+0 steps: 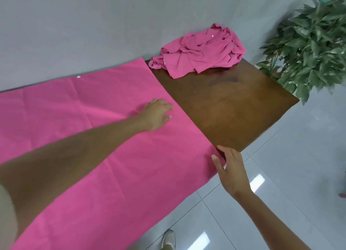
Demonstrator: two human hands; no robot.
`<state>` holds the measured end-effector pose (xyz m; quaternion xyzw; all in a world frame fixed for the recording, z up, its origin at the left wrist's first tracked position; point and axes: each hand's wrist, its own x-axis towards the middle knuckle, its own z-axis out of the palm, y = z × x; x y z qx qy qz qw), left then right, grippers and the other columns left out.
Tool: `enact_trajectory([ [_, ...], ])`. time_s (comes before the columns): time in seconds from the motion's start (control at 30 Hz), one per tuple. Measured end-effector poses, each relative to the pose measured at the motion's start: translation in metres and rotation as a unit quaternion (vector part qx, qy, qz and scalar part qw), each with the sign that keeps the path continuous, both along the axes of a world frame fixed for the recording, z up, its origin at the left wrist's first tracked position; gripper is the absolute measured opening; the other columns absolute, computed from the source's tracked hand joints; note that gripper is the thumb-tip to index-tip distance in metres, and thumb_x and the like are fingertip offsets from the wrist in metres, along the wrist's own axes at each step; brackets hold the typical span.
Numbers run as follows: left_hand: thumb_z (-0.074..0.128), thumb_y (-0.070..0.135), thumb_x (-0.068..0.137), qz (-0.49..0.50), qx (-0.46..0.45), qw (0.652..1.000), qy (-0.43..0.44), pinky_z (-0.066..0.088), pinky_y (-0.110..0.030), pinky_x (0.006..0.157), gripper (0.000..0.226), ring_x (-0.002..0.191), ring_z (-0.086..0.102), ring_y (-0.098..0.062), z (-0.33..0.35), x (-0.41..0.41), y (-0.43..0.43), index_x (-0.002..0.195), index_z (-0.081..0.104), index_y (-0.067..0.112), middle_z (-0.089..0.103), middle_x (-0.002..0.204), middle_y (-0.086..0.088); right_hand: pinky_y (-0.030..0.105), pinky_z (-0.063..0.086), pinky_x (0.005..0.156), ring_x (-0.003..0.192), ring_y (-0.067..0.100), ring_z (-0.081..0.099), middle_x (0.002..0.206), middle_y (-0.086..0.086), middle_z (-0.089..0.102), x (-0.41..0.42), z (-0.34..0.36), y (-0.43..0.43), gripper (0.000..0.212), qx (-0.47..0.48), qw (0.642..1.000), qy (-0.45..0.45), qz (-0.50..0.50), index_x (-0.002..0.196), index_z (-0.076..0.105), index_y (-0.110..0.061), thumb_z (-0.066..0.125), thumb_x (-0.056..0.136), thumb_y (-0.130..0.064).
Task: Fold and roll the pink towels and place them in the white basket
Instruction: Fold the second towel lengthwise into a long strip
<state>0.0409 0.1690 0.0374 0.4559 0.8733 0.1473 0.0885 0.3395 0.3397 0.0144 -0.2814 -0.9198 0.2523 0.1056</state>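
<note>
A large pink towel (pixel 104 137) lies spread flat over the left part of the brown wooden table (pixel 230 107), with a small white button near its far edge. My left hand (pixel 156 114) rests on it close to its right edge, fingers loosely curved. My right hand (pixel 231 172) is at the towel's near right corner by the table's front edge, thumb and fingers touching the cloth; whether it pinches the corner is hidden. A crumpled heap of pink towels (pixel 202 53) sits at the table's far end against the wall. No white basket is in view.
A grey wall runs along the far side of the table. A leafy green plant (pixel 307 47) stands just past the table's right end. Pale floor tiles (pixel 280 174) lie to the right, and my shoe (pixel 168 239) shows below the table's edge.
</note>
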Motion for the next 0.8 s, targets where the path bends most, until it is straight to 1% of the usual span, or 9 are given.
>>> enact_trajectory([
  [0.1,0.058,0.022,0.098,-0.003,0.000,1.000,0.016,0.042,-0.050,0.104,0.031,0.122,0.050,-0.036,-0.004,-0.017,0.026,0.128,0.063,0.015,0.059,0.131,-0.012,0.031,0.052,0.085,0.104,0.009,0.050,0.113,-0.010,0.056,0.007,0.000,0.008,0.040,-0.008,0.999,0.007,-0.034,0.123,0.061,-0.022,0.049,0.098,-0.050],
  [0.17,0.057,0.019,0.099,-0.005,-0.009,1.000,0.030,0.046,-0.050,0.099,0.028,0.116,0.051,-0.035,0.000,-0.024,0.038,0.125,0.064,0.013,0.060,0.125,-0.013,0.031,0.053,0.083,0.099,0.009,0.050,0.107,-0.010,0.055,0.008,-0.001,0.014,0.026,-0.008,0.999,0.009,-0.034,0.114,0.062,-0.024,0.056,0.098,-0.043],
  [0.23,0.057,0.015,0.098,-0.011,-0.018,0.999,0.037,0.047,-0.050,0.095,0.027,0.114,0.052,-0.035,0.001,-0.032,0.048,0.123,0.065,0.013,0.059,0.122,-0.014,0.030,0.053,0.081,0.096,0.009,0.052,0.105,-0.010,0.053,0.006,-0.002,0.020,0.019,-0.019,0.999,0.010,-0.033,0.107,0.061,-0.025,0.062,0.097,-0.040],
  [0.37,0.057,-0.005,0.092,0.000,-0.023,0.999,0.025,0.046,-0.047,0.097,0.034,0.114,0.055,-0.037,-0.009,-0.051,0.059,0.121,0.067,0.010,0.058,0.123,-0.017,0.027,0.054,0.078,0.091,0.008,0.057,0.109,-0.011,0.050,0.003,-0.005,0.026,0.021,-0.056,0.998,0.005,-0.036,0.104,0.058,-0.026,0.065,0.094,-0.043],
  [0.43,0.058,-0.006,0.092,0.014,-0.012,1.000,0.025,0.045,-0.044,0.095,0.031,0.110,0.055,-0.035,-0.009,-0.054,0.066,0.117,0.067,0.010,0.058,0.120,-0.016,0.026,0.054,0.077,0.090,0.007,0.058,0.108,-0.011,0.049,0.002,-0.005,0.029,0.020,-0.067,0.997,0.004,-0.032,0.101,0.058,-0.026,0.066,0.093,-0.043],
  [0.5,0.058,-0.009,0.089,0.013,-0.014,0.999,0.027,0.047,-0.044,0.088,0.027,0.100,0.055,-0.033,-0.007,-0.053,0.072,0.105,0.066,0.011,0.056,0.111,-0.014,0.024,0.052,0.075,0.088,0.006,0.058,0.105,-0.012,0.049,0.003,-0.005,0.032,0.019,-0.073,0.997,-0.001,-0.026,0.096,0.058,-0.026,0.067,0.093,-0.043],
  [0.6,0.049,-0.020,0.074,-0.003,-0.054,0.997,0.053,0.049,-0.048,0.075,0.040,0.089,0.050,-0.028,-0.003,-0.049,0.078,0.083,0.057,0.018,0.049,0.100,-0.007,0.022,0.051,0.073,0.085,0.004,0.058,0.103,-0.013,0.049,0.002,-0.004,0.034,0.018,-0.085,0.996,-0.013,-0.020,0.091,0.059,-0.027,0.065,0.094,-0.043],
  [0.7,0.046,-0.022,0.067,-0.010,-0.087,0.992,0.089,0.047,-0.046,0.070,0.044,0.090,0.042,-0.024,-0.001,-0.046,0.080,0.081,0.050,0.020,0.044,0.096,-0.003,0.019,0.048,0.070,0.084,0.004,0.058,0.101,-0.014,0.049,0.002,-0.005,0.033,0.017,-0.087,0.996,-0.010,-0.015,0.089,0.058,-0.028,0.063,0.095,-0.043],
  [0.8,0.043,-0.022,0.065,-0.006,-0.091,0.989,0.118,0.038,-0.039,0.064,0.046,0.088,0.042,-0.024,0.004,-0.040,0.079,0.084,0.049,0.019,0.048,0.091,-0.001,0.019,0.048,0.071,0.084,0.007,0.058,0.099,-0.015,0.049,0.001,-0.006,0.033,0.017,-0.089,0.996,0.003,-0.015,0.088,0.058,-0.026,0.063,0.096,-0.041],
])
